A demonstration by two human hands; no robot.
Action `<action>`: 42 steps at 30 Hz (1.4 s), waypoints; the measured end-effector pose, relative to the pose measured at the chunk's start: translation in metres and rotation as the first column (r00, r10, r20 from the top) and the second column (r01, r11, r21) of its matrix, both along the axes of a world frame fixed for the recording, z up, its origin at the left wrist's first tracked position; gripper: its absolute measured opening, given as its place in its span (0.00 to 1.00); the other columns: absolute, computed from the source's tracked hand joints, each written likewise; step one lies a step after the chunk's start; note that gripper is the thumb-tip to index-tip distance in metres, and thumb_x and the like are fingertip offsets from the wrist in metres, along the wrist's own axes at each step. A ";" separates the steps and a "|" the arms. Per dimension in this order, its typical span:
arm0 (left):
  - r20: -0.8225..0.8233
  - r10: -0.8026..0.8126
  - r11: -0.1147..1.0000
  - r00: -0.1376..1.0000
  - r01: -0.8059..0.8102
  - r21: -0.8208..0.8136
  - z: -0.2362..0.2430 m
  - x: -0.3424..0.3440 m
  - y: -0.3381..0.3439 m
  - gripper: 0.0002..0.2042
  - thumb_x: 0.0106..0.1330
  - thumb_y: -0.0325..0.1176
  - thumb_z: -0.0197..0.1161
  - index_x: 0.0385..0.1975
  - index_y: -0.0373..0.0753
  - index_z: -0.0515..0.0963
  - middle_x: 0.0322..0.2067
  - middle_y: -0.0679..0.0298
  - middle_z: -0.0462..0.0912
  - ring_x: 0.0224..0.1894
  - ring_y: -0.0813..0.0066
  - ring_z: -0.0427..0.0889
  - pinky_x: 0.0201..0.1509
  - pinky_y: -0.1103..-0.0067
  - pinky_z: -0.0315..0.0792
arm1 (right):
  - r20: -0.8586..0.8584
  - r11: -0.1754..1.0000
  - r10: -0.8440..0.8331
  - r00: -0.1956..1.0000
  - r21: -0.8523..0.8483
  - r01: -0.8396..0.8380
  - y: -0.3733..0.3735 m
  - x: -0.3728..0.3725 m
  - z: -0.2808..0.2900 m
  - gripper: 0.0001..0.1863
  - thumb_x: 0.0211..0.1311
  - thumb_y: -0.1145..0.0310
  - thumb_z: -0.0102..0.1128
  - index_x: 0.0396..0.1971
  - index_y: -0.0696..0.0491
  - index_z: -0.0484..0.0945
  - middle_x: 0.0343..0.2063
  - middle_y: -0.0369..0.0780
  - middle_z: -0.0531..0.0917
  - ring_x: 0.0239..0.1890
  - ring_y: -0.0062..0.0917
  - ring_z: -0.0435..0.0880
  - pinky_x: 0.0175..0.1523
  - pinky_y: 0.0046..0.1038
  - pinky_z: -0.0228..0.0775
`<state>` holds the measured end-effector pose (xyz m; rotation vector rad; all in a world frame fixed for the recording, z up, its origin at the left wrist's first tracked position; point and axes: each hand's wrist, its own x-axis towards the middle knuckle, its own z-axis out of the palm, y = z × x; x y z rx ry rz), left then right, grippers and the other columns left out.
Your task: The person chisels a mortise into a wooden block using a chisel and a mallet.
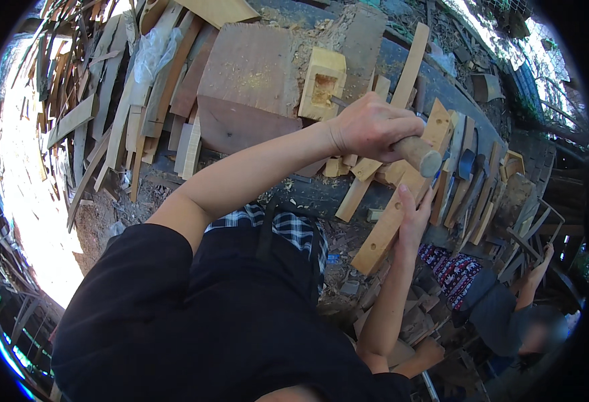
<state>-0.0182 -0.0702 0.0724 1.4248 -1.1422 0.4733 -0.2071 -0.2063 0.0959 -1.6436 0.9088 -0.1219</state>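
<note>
My left hand is closed round a tool with a thick round wooden handle, probably a chisel. A thin dark shaft runs from the hand's far side toward a pale wood block with a squarish hollow cut in it. The tool's tip cannot be made out. Lower right, my right hand lies against a long wooden board with round holes. Its thumb and fingers are stretched out and apart, the thumb over the board's face.
A big reddish-brown timber block stands behind my left arm. Wood strips crowd the left. Several hand tools and slats lie on the right of the dark bench. Lower right, another person's hand is at a frame-like tool.
</note>
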 end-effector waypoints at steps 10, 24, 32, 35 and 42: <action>-0.195 0.103 0.995 0.975 -0.099 0.030 0.000 0.014 0.005 0.15 0.45 0.28 0.72 0.32 0.42 0.75 0.22 0.63 0.79 0.24 0.63 0.83 0.25 0.73 0.74 | 0.198 0.926 0.051 0.979 -0.375 0.028 -0.011 0.013 0.086 0.31 0.63 0.68 0.60 0.62 0.62 0.61 0.47 0.44 0.75 0.45 0.27 0.76 0.53 0.28 0.69; -0.261 0.037 0.994 0.965 -0.008 0.112 0.000 0.006 -0.005 0.13 0.49 0.34 0.71 0.33 0.46 0.75 0.23 0.67 0.79 0.25 0.64 0.82 0.24 0.72 0.72 | 0.113 0.918 0.200 0.973 -0.370 -0.146 0.036 0.007 0.102 0.31 0.56 0.61 0.59 0.55 0.63 0.62 0.35 0.47 0.73 0.31 0.27 0.76 0.36 0.25 0.72; -0.188 0.010 0.900 0.982 0.073 0.429 -0.004 -0.017 -0.025 0.10 0.52 0.35 0.66 0.33 0.46 0.75 0.24 0.68 0.80 0.25 0.63 0.82 0.24 0.71 0.73 | 0.000 0.798 0.305 0.952 -0.545 -0.255 0.022 -0.011 0.092 0.38 0.58 0.66 0.59 0.66 0.61 0.54 0.41 0.45 0.73 0.37 0.26 0.75 0.42 0.25 0.71; -0.258 0.083 0.946 0.963 0.005 0.325 0.003 -0.002 -0.021 0.08 0.54 0.33 0.67 0.31 0.45 0.75 0.22 0.64 0.80 0.24 0.59 0.81 0.23 0.72 0.71 | 0.148 0.930 0.197 0.969 -0.342 -0.137 0.021 -0.022 0.085 0.40 0.61 0.67 0.58 0.70 0.59 0.49 0.40 0.45 0.75 0.33 0.25 0.76 0.39 0.25 0.72; -0.786 0.179 0.913 0.591 -0.397 -0.091 0.011 0.079 0.034 0.14 0.61 0.33 0.68 0.19 0.34 0.73 0.14 0.69 0.75 0.19 0.86 0.73 0.23 0.81 0.68 | 0.164 0.897 0.161 0.973 -0.435 -0.075 0.018 -0.036 0.075 0.37 0.61 0.67 0.57 0.67 0.60 0.52 0.37 0.44 0.74 0.33 0.25 0.77 0.38 0.27 0.72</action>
